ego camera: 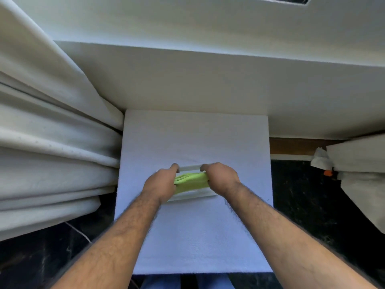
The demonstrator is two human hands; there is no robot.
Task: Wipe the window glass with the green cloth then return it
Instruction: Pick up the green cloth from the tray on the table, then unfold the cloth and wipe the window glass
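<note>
Folded green cloth point(190, 182) in a shallow white tray point(205, 196) near the middle of the white table point(195, 138), gripped at its left end by the left hand point(160, 185), at its right end by the right hand point(221, 178); white curtain point(52, 142) bunched against the table's left edge
</note>
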